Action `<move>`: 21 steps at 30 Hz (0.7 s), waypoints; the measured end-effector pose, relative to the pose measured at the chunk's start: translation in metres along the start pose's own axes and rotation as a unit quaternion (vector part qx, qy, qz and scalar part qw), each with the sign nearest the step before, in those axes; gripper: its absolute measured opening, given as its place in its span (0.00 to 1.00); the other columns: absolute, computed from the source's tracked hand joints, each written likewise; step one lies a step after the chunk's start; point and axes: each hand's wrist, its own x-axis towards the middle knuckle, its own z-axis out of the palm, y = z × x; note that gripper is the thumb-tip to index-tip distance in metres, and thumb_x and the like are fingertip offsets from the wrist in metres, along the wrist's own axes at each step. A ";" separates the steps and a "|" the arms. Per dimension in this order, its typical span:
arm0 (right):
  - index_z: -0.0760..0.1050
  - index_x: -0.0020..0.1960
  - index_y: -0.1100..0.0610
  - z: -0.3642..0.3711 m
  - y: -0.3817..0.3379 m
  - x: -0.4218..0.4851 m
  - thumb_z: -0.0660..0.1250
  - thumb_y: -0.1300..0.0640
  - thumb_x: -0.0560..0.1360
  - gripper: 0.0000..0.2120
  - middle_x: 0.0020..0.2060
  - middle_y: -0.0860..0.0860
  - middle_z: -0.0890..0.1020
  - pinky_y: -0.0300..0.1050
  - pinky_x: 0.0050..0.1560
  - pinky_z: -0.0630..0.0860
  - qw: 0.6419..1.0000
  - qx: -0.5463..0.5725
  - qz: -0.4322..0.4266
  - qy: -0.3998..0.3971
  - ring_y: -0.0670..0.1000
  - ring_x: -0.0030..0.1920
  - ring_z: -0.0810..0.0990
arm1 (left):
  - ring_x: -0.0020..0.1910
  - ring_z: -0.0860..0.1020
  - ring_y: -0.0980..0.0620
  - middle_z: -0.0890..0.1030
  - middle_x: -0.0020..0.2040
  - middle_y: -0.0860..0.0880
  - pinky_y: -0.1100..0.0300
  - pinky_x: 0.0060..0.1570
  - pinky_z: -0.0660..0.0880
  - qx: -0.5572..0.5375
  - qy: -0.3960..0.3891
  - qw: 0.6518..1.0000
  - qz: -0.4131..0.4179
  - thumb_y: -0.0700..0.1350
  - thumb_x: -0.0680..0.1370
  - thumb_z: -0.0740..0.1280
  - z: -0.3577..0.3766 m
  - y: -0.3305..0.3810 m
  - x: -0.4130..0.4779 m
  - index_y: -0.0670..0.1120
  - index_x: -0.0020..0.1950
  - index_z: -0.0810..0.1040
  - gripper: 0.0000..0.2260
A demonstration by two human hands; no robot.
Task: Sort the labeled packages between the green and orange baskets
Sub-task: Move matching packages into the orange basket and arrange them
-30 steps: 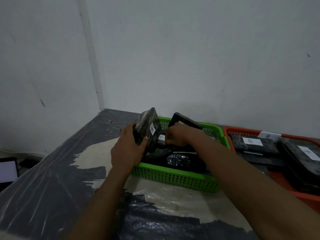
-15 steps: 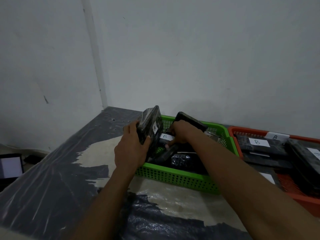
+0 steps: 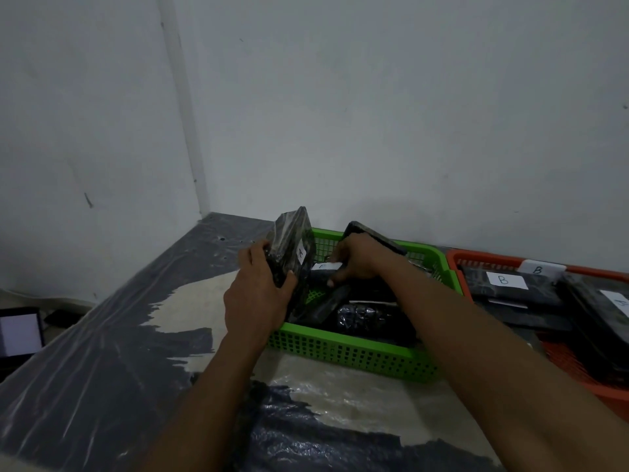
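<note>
My left hand (image 3: pixel 257 298) grips a black wrapped package labelled A (image 3: pixel 292 247), held upright over the left end of the green basket (image 3: pixel 357 357). Inside that basket my right hand (image 3: pixel 357 260) reaches among several black packages; its fingers curl round a black package with a white label (image 3: pixel 323 272), while another black package (image 3: pixel 374 238) leans behind the hand. To the right stands the orange basket (image 3: pixel 483 258), with black packages labelled B (image 3: pixel 503 281) lying in it.
Both baskets sit against the white wall on a table under dark plastic sheeting (image 3: pixel 102 352). A corner of the walls lies at the far left. A lit screen (image 3: pixel 18 332) shows below the table's left edge.
My left hand has kept the A package upright, shifting slightly. My right hand has moved a little deeper among the packages in the green basket.
</note>
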 end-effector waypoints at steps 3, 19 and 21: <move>0.83 0.55 0.52 -0.017 0.016 -0.014 0.83 0.48 0.62 0.24 0.46 0.44 0.82 0.35 0.45 0.75 0.995 0.075 -0.017 0.059 0.46 0.46 0.80 | 0.46 0.79 0.45 0.69 0.66 0.47 0.57 0.35 0.68 0.004 -0.001 1.000 0.001 0.59 0.76 0.67 0.000 0.000 0.000 0.50 0.71 0.63 0.28; 0.72 0.59 0.42 -0.016 0.039 -0.094 0.80 0.49 0.67 0.25 0.58 0.41 0.78 0.48 0.62 0.78 0.950 0.142 -0.196 0.195 0.44 0.61 0.76 | 0.76 0.62 0.50 0.71 0.73 0.52 0.45 0.78 0.39 0.092 -0.131 0.933 0.323 0.68 0.73 0.67 -0.013 0.049 0.035 0.53 0.77 0.65 0.37; 0.71 0.60 0.40 -0.016 0.046 -0.105 0.79 0.47 0.67 0.26 0.58 0.39 0.76 0.42 0.62 0.76 0.950 0.132 -0.193 0.209 0.42 0.61 0.74 | 0.73 0.66 0.51 0.75 0.69 0.54 0.44 0.78 0.44 0.066 -0.143 0.927 0.339 0.67 0.72 0.69 -0.013 0.057 0.037 0.53 0.74 0.68 0.34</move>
